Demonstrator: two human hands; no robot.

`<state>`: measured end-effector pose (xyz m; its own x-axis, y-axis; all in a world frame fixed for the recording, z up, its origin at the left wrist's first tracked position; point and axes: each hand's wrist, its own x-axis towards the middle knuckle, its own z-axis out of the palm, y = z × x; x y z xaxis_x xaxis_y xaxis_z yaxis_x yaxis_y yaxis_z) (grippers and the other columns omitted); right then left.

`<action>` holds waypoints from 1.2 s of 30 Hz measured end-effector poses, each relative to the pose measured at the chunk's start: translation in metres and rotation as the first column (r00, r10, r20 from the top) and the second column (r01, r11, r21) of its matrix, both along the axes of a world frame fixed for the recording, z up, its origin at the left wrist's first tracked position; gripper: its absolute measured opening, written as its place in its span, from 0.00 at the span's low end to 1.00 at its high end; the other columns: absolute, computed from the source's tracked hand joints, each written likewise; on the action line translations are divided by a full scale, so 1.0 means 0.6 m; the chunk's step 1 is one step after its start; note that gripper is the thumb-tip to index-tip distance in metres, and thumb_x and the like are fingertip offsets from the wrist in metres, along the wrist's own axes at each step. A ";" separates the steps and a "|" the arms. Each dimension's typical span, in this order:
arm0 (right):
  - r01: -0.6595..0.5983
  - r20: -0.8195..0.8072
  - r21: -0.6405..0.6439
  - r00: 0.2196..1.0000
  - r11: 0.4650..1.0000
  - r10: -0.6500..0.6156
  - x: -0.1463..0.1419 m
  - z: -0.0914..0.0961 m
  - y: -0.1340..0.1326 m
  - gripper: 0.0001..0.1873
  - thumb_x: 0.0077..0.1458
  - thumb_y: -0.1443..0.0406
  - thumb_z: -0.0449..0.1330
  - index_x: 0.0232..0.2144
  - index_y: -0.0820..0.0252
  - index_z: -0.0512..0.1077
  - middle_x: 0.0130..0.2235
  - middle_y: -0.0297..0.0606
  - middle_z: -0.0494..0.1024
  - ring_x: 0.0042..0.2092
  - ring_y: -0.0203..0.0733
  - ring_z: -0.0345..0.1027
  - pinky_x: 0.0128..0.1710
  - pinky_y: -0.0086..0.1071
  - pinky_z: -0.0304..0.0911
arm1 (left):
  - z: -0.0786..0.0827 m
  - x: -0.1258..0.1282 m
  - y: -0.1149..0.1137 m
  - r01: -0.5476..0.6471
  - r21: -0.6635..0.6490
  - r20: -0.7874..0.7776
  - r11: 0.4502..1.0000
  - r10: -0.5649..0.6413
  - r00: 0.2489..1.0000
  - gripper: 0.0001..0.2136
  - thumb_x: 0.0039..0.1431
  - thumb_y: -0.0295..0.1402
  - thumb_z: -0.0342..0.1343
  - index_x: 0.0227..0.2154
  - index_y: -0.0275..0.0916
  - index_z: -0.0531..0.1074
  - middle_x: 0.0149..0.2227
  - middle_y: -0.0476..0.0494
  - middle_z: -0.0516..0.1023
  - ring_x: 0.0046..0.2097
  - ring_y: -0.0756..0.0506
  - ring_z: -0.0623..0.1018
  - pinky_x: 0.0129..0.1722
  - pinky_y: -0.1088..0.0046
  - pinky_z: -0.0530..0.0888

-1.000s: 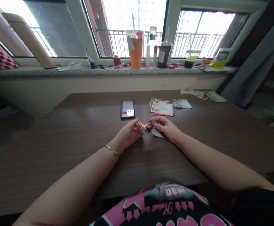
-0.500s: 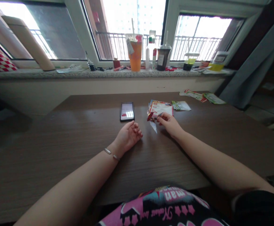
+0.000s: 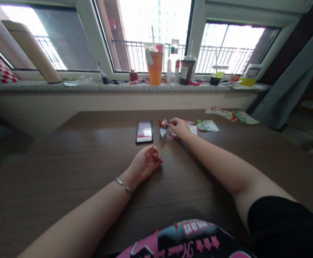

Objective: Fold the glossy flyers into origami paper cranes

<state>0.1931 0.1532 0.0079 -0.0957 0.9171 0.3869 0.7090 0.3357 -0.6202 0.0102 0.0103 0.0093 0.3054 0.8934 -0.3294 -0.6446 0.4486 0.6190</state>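
Folded printed paper (image 3: 163, 126) sits pinched in the right hand's (image 3: 179, 129) closed fingers (image 3: 172, 122); the left hand's (image 3: 145, 164) curl loosely, empty.

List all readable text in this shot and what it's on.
"man": white letters on the pink shirt
Script below it on the shirt: too blurred to read
Phone screen: blurred out
Folded paper: print too small to read
Leaflets: too small to read
Tag on the orange cup: too small to read
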 end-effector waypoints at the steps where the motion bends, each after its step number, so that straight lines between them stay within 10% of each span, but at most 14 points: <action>1: 0.015 0.017 -0.011 1.000 1.000 -0.014 -0.005 -0.001 0.010 0.08 0.55 0.63 0.59 0.33 0.60 0.75 0.34 0.37 0.79 0.36 0.38 0.69 0.37 0.30 0.61 | 0.000 -0.001 0.001 0.002 -0.001 0.001 1.000 -0.002 1.000 0.16 0.65 0.30 0.44 0.23 0.34 0.68 0.19 0.49 0.64 0.23 0.51 0.69 0.28 0.74 0.74; 21: 0.062 0.199 -0.060 0.979 0.996 -0.049 -0.006 -0.019 0.045 0.14 0.57 0.61 0.58 0.46 0.57 0.74 0.46 0.39 0.79 0.46 0.42 0.72 0.46 0.33 0.65 | 0.002 -0.002 0.009 0.009 -0.003 -0.024 1.000 -0.009 1.000 0.17 0.66 0.30 0.43 0.23 0.34 0.69 0.20 0.49 0.65 0.23 0.52 0.70 0.29 0.74 0.74; 36: -0.036 0.621 -0.080 0.780 0.996 0.078 0.110 -0.010 -0.075 0.30 0.55 0.55 0.59 0.56 0.64 0.66 0.58 0.51 0.69 0.58 0.56 0.62 0.58 0.45 0.56 | -0.005 0.000 0.005 0.012 0.013 -0.042 1.000 -0.011 0.999 0.15 0.64 0.29 0.45 0.23 0.34 0.70 0.19 0.49 0.67 0.23 0.52 0.71 0.31 0.73 0.75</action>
